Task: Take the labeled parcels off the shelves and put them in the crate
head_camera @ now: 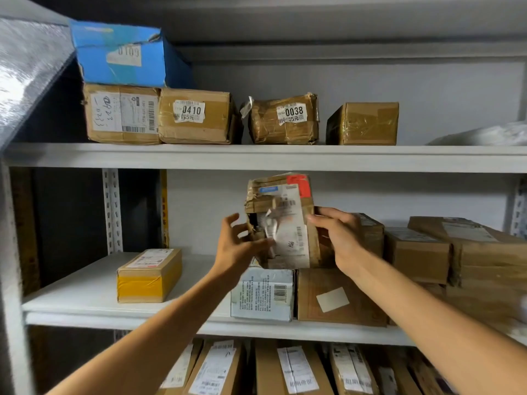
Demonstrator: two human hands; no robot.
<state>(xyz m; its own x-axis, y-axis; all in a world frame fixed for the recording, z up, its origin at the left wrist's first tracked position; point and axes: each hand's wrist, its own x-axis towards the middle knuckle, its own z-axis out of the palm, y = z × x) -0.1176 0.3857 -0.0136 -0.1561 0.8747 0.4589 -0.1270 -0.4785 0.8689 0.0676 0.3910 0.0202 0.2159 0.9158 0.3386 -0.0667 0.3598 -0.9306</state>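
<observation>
A battered brown parcel [285,220] with a white shipping label and a red sticker stands upright above the middle shelf [85,295]. My right hand [339,235] grips its right side, fingers curled round the edge. My left hand [236,246] is at its lower left corner with fingers spread, touching or just short of it. The parcel sits over a white-and-blue box [262,295] and a brown box with a blank label [336,300]. No crate is in view.
The top shelf [256,155] holds a blue box [125,55], brown parcels marked 0410 [196,116] and 0038 [285,119], and an unlabeled brown one [365,124]. A yellow-taped box [149,276] lies at the left. More boxes [462,252] are stacked at the right and on the shelf below.
</observation>
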